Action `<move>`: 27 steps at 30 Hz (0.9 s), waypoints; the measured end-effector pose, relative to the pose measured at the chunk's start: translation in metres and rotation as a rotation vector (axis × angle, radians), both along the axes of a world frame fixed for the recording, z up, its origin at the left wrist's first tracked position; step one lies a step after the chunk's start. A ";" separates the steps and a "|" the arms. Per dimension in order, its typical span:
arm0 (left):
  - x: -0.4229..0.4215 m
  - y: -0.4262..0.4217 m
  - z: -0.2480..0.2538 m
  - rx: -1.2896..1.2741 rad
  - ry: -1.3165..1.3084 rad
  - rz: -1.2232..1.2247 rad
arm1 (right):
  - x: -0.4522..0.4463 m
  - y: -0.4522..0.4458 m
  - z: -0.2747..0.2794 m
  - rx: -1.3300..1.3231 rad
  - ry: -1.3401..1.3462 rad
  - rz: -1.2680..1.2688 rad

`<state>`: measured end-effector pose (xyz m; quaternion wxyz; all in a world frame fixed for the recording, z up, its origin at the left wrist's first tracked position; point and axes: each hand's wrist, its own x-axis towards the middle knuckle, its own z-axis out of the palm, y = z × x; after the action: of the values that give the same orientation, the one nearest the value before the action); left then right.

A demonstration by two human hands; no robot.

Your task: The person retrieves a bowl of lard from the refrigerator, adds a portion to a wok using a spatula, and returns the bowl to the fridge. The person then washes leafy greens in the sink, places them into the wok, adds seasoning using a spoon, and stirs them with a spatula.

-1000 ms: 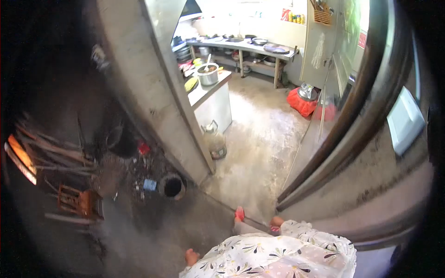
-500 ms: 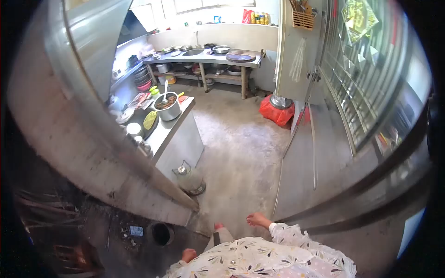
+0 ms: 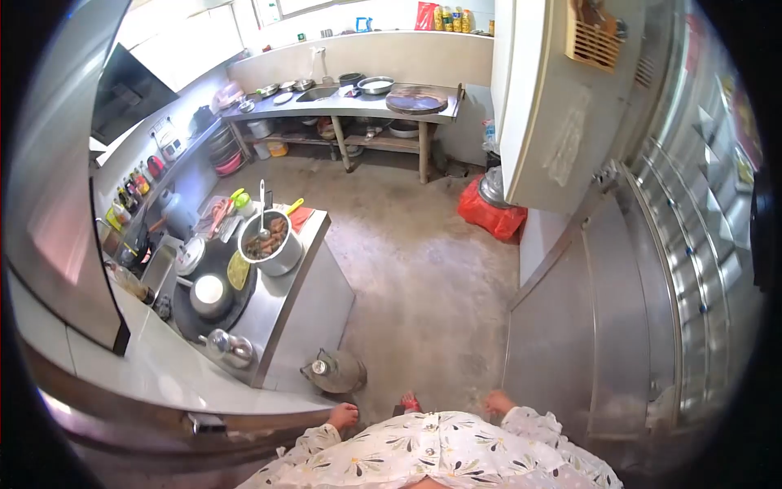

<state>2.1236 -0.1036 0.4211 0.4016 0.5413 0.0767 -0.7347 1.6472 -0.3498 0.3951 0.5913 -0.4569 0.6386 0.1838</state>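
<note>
My left hand [image 3: 344,416] hangs low at my left side with its fingers curled in and nothing showing in them. It is nearest to a squat grey-green metal canister [image 3: 336,372] with a top handle, on the floor by the counter's end. My right hand [image 3: 499,402] hangs at my other side, fingers loosely apart and holding nothing. Neither hand touches anything. Ahead on the left, a steel counter [image 3: 305,257] carries a deep pot [image 3: 281,259] of brown food with a ladle [image 3: 262,196] in it. A metal kettle [image 3: 228,348] stands near its front end.
Bare concrete floor [image 3: 423,285] runs ahead. On the right are a metal door [image 3: 554,342] and a tall white cabinet [image 3: 529,106], with a red bag [image 3: 487,213] at its foot. A long worktop [image 3: 285,108] with a sink spans the back.
I have moved forward through the doorway, so the counter and canister appear closer. My right hand has shifted rightward in view, and the dark area at lower left is out of sight.
</note>
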 end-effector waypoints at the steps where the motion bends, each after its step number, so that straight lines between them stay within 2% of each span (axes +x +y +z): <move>1: 0.022 -0.014 -0.033 -0.030 -0.129 -0.109 | 0.006 -0.016 0.018 -0.052 -0.063 -0.189; 2: 0.030 -0.037 -0.027 0.024 -0.295 -0.184 | 0.012 -0.030 0.033 -0.102 -0.126 -0.374; 4: 0.045 -0.092 -0.017 0.136 -0.624 -0.337 | 0.023 -0.052 0.052 -0.063 -0.080 -0.525; 5: 0.057 -0.116 -0.018 0.168 -0.529 -0.310 | 0.032 -0.069 0.054 -0.047 -0.058 -0.600; 7: 0.078 -0.162 -0.024 0.139 -0.413 -0.218 | 0.046 -0.098 0.045 -0.038 -0.038 -0.565; 8: 0.087 -0.188 -0.029 0.123 -0.354 -0.167 | 0.053 -0.113 0.036 -0.051 -0.025 -0.474; 9: 0.096 -0.211 -0.048 0.105 -0.374 -0.225 | 0.061 -0.130 0.022 -0.069 -0.014 -0.357; 12: 0.106 -0.292 -0.052 0.119 -0.575 -0.374 | 0.085 -0.201 -0.017 -0.164 0.013 0.022; 13: 0.115 -0.318 -0.059 0.104 -0.456 -0.316 | 0.091 -0.232 -0.027 -0.198 0.020 0.138; 16: 0.129 -0.407 -0.032 -0.004 -0.846 -0.590 | 0.106 -0.346 -0.046 -0.293 0.026 0.437; 17: 0.139 -0.437 -0.031 -0.056 -0.853 -0.595 | 0.112 -0.389 -0.051 -0.323 0.019 0.532; 19: 0.162 -0.497 -0.022 -0.057 -0.634 -0.391 | 0.128 -0.483 -0.064 -0.402 0.010 0.737; 21: 0.174 -0.587 0.058 0.000 -0.621 -0.393 | 0.160 -0.590 -0.088 -0.543 -0.022 0.963; 23: 0.200 -0.641 0.042 -0.008 -0.537 -0.158 | 0.209 -0.700 -0.135 -0.727 -0.048 1.085; 25: 0.227 -0.689 0.034 -0.046 -0.474 -0.002 | 0.296 -0.799 -0.162 -0.662 0.142 0.907; 27: 0.254 -0.736 0.047 -0.077 -0.470 0.034 | 0.406 -0.867 -0.085 -0.554 -0.035 0.515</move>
<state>2.3779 -0.8400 0.4686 0.4409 0.6805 -0.0380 -0.5840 2.0537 -1.2169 0.3100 0.3905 -0.7480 0.5183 0.1390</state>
